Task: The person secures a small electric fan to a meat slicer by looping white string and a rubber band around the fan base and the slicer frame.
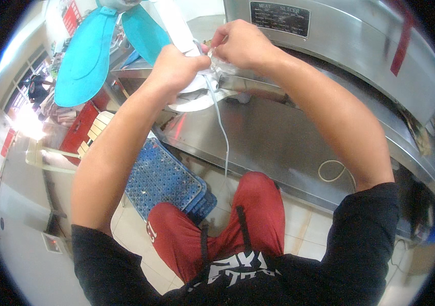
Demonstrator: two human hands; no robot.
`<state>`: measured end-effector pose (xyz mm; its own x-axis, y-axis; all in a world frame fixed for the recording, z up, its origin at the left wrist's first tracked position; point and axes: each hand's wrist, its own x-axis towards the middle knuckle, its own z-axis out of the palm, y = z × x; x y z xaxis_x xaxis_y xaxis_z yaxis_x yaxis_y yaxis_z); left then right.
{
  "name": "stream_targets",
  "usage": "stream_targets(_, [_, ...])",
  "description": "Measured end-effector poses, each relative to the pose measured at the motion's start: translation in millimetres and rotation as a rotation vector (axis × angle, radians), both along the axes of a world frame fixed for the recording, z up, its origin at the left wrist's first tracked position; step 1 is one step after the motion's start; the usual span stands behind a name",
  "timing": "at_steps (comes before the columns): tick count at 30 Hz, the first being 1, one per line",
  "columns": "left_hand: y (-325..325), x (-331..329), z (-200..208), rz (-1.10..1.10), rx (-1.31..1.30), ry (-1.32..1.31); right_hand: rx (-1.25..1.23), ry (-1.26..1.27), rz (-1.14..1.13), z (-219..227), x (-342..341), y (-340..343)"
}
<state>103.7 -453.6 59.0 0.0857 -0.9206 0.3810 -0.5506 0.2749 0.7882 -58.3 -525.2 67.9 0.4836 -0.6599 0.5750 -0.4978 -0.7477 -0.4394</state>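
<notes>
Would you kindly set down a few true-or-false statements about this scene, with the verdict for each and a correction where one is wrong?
1. The left hand is at the white stand of the fan. True.
2. The fan blades are bright red. False: the fan blades are turquoise.
3. A pale cord hangs down below the hands. True.
4. The right hand rests on a knee. False: the right hand is raised close to the left hand, well above the knees.
5. The trousers are red. True.
6. The patterned plastic piece is yellow. False: the patterned plastic piece is blue.
</notes>
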Motion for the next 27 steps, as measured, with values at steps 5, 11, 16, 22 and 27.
stream_targets(5, [-7, 1, -4, -0.001, -0.008, 0.037, -0.319, 0.051, -0.042, -3, 15, -8])
stream_targets(11, [4, -6, 2, 0.099, 0.02, -0.1, -0.367, 0.178, 0.079, -4, 13, -13])
stream_targets(16, [11, -12, 8, 0.121, -0.017, -0.163, -0.349, 0.313, 0.165, 3, 3, -11])
stream_targets(22, [2, -2, 4, 0.129, -0.007, -0.166, -0.209, 0.465, 0.23, 18, -1, -8])
stream_targets(27, [-1, -3, -1, 0.111, -0.044, -0.143, -0.275, -0.006, 0.057, -23, 0, -24])
